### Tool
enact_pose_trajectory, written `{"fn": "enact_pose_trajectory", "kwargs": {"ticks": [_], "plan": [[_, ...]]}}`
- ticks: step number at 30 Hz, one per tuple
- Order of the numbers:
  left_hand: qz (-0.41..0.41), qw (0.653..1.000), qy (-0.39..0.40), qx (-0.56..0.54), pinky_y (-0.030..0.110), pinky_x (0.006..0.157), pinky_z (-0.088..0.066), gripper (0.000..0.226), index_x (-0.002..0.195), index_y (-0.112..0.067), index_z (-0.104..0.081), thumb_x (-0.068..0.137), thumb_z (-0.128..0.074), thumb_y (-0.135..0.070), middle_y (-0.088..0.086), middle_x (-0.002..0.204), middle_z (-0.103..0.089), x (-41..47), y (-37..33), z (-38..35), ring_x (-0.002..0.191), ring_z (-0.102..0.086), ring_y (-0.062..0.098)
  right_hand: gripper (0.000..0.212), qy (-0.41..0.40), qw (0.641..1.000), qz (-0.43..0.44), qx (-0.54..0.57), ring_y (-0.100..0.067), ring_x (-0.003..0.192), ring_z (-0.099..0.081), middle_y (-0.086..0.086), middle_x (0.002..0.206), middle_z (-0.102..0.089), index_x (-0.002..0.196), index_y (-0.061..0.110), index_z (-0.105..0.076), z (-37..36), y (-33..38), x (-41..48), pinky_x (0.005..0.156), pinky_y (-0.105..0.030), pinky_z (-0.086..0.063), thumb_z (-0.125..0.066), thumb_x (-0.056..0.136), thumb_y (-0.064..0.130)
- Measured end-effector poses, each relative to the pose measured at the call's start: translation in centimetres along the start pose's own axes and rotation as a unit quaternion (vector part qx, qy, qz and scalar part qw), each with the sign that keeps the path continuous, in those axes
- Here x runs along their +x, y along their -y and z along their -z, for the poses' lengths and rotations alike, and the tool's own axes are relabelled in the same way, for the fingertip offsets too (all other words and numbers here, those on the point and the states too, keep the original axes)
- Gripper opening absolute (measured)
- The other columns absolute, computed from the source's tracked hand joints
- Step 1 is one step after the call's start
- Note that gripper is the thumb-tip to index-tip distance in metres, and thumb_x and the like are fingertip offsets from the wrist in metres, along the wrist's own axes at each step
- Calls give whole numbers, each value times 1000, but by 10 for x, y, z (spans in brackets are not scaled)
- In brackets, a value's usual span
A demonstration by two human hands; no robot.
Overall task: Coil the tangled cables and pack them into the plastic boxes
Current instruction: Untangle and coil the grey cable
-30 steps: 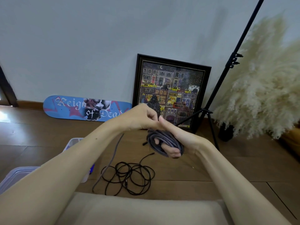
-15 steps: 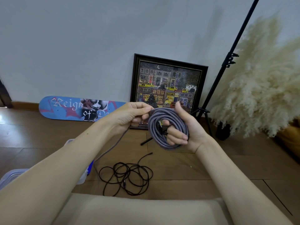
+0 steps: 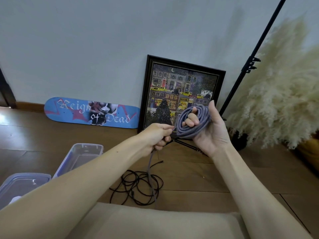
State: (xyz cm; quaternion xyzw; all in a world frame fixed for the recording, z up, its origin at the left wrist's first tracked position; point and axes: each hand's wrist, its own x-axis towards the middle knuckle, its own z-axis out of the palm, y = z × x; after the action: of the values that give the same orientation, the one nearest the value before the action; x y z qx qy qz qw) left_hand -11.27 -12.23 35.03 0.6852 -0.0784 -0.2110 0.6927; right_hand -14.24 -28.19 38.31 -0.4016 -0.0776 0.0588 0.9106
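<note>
Overhead, braided grey cable [image 3: 193, 123] (round coil), both hands gripping.

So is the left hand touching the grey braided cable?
Touching. The head view shows the left hand closed around the grey braided cable, just below the coil held by the right hand.

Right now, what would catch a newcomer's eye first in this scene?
First, the grey cable coil looped around the right hand at centre, its tail pinched by the left hand. Behind, a framed street picture and a blue skateboard deck lean against the wall.
</note>
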Motion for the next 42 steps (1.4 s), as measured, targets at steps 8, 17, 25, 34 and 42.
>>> {"fn": "enact_pose_trajectory", "kwargs": {"ticks": [8,17,25,34,42], "plan": [[38,996,13,79,15,33,-17,19,116,-10,-52,101,-41,-15,-1,55,-37,-6,-2,-9,30,-23,3,22,-37,958,76,-274,-19,67,-55,-4,65,-56,76,7,-49,-7,-17,7,73,-36,-46,-55,93,20],[38,987,39,154,15,35,-17,26,109,-4,-61,101,-40,-18,-5,51,-37,-15,-8,-13,32,-24,2,35,-107,871,90,-470,-26,76,-58,-17,74,-60,70,-1,-58,6,-18,12,88,-41,-47,-59,94,24],[15,955,59,290,17,38,-22,22,94,-6,-60,99,-41,-15,0,53,-41,-24,-14,-16,33,-27,7,48,-86,808,50,-581,-15,68,-59,-7,75,-62,124,0,-34,10,-23,12,65,-28,-49,-59,94,28],[-130,831,22,540,29,58,-37,26,66,-20,-69,83,-65,-39,4,64,-60,-26,-30,3,59,-50,15,79,21,767,-165,-620,-7,63,-46,4,74,-48,81,22,-57,1,-35,4,70,-25,-41,-15,70,88],[-179,912,64,364,19,53,-37,25,55,-18,-63,78,-75,-17,-8,49,-52,-23,-40,23,47,-44,3,90,189,809,-219,-512,-19,36,-37,-11,46,-40,77,-4,-58,3,-25,-3,47,-28,-38,-40,76,84]]}}
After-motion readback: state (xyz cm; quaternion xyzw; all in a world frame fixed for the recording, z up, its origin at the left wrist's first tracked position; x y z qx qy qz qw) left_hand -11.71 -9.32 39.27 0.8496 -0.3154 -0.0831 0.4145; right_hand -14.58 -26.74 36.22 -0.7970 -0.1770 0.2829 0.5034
